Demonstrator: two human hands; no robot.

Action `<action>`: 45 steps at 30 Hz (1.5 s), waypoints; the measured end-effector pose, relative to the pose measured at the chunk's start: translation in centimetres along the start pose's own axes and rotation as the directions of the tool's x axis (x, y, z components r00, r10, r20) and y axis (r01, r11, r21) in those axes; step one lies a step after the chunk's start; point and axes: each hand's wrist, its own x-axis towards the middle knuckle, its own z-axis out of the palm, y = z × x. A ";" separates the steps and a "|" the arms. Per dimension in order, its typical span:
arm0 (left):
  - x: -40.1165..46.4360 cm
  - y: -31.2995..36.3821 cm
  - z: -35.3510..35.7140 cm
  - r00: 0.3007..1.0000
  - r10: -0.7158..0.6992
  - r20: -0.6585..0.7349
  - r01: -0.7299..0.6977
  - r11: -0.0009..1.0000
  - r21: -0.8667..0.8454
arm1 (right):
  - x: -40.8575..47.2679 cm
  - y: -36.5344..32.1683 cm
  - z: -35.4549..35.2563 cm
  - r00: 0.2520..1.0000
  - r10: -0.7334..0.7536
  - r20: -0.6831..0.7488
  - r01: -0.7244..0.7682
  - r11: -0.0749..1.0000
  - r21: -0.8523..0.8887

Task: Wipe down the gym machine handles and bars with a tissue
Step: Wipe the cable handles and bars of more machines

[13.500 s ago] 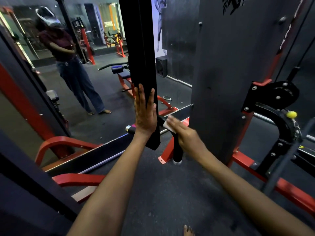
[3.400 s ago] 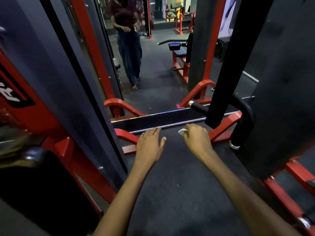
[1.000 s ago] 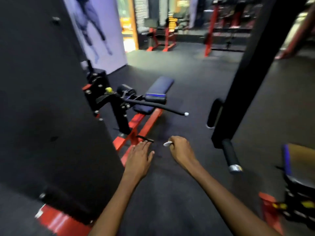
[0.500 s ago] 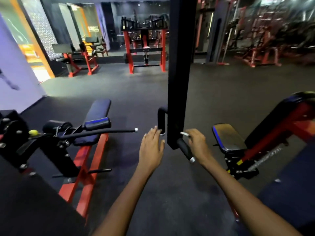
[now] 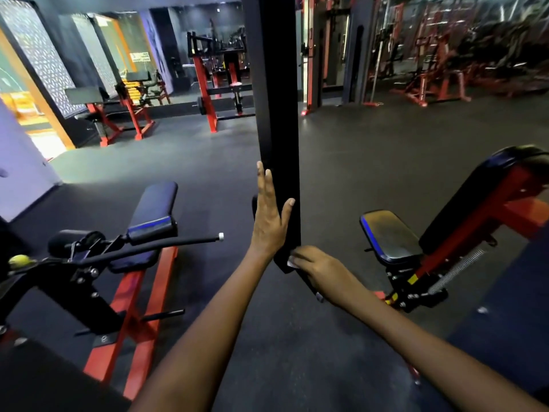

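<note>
A tall black hanging bar [image 5: 277, 114] of the gym machine comes down in front of me. My left hand [image 5: 270, 218] lies flat against its left side, fingers straight, thumb across its front. At the bar's lower end, my right hand [image 5: 315, 269] grips a black handle [image 5: 312, 288] that slants down to the right. A white tissue [image 5: 292, 261] peeks out from under those fingers, pressed onto the handle. A second handle [image 5: 254, 205] is mostly hidden behind my left hand.
A black and red seat [image 5: 392, 236] with an angled backrest [image 5: 475, 197] stands to the right. To the left is a red-framed bench [image 5: 154, 209] with a long thin black lever [image 5: 166, 245]. More red machines stand far back across the dark rubber floor [image 5: 371, 162].
My left hand rose from below the bar and now presses flat on its side. My right hand with the tissue slid up the handle to the bar's lower end.
</note>
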 end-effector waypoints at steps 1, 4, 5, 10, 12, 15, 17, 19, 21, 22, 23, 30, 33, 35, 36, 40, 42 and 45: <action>0.0 -0.2 0.1 1.000 0.009 0.000 -0.009 1.000 0.007 | 1.3 -0.1 0.6 0.998 -0.046 0.030 0.048 0.998 -0.048; -0.1 -0.4 0.3 1.000 0.022 0.011 -0.022 0.999 0.029 | 1.0 0.8 1.6 0.976 -0.134 0.173 0.145 0.988 -0.055; -0.2 -0.5 0.4 1.000 0.024 0.009 -0.025 0.999 0.031 | -0.4 1.1 1.3 0.969 -0.141 0.201 0.143 0.990 0.009; -0.4 -0.4 1.2 1.000 0.014 -0.027 -0.014 1.000 0.003 | -6.1 2.4 -1.9 0.994 0.005 0.112 -0.049 0.919 0.392; -0.4 -0.4 1.5 0.999 0.009 -0.043 -0.009 1.000 -0.004 | -4.2 2.7 -1.8 0.974 0.227 -0.005 -0.202 0.879 0.433; -0.5 -0.6 2.0 0.999 0.004 -0.048 -0.004 1.000 -0.002 | 0.0 1.3 0.2 0.916 0.402 -0.012 -0.381 0.877 0.291; -0.7 -0.7 2.1 0.999 -0.004 -0.048 0.004 1.000 0.000 | 1.4 -0.5 1.9 0.889 0.437 0.134 -0.451 0.887 0.099; -0.7 -0.7 2.3 0.998 -0.024 -0.059 0.024 1.000 0.000 | 2.2 -2.0 2.2 0.816 0.552 0.174 -0.551 0.833 -0.058; -0.7 -0.6 2.6 0.996 -0.029 -0.080 0.029 1.000 0.003 | 3.8 -2.8 1.2 0.725 0.657 0.206 -0.643 0.753 -0.138; -0.7 -0.6 2.8 0.996 -0.025 -0.088 0.025 1.000 0.002 | 4.7 -2.4 0.9 0.677 0.696 0.240 -0.685 0.715 -0.140; -0.7 -0.7 2.9 0.996 -0.017 -0.092 0.018 1.000 0.002 | 5.4 -1.6 0.5 0.616 0.732 0.292 -0.748 0.659 -0.076; -0.8 -1.0 3.1 0.996 -0.002 -0.092 0.002 1.000 -0.006 | -0.4 2.9 0.5 0.453 0.379 0.807 -0.637 -0.495 0.591; -0.8 -1.2 3.1 0.996 0.017 -0.087 -0.018 1.000 -0.007 | -3.5 2.9 0.8 0.510 0.307 0.804 -0.640 -0.488 0.593; -0.9 -1.3 3.3 0.996 0.021 -0.089 -0.022 1.000 -0.010 | -3.2 3.5 0.9 0.476 0.337 0.813 -0.678 -0.449 0.582; -0.8 -1.2 3.4 0.996 0.020 -0.091 -0.021 1.000 -0.011 | -2.3 3.9 1.1 0.459 0.377 0.804 -0.661 -0.460 0.593; -0.6 -1.1 3.7 0.994 0.038 -0.106 -0.040 0.999 -0.020 | 1.4 3.3 0.9 0.493 0.466 0.735 -0.521 -0.518 0.678; -0.8 -1.2 3.6 0.994 0.041 -0.103 -0.044 0.999 -0.024 | 0.0 3.1 0.2 0.521 0.427 0.739 -0.564 -0.477 0.674; -0.9 -1.3 3.7 0.994 0.042 -0.102 -0.045 0.999 -0.029 | -4.2 4.2 -0.5 0.522 0.421 0.742 -0.724 -0.242 0.646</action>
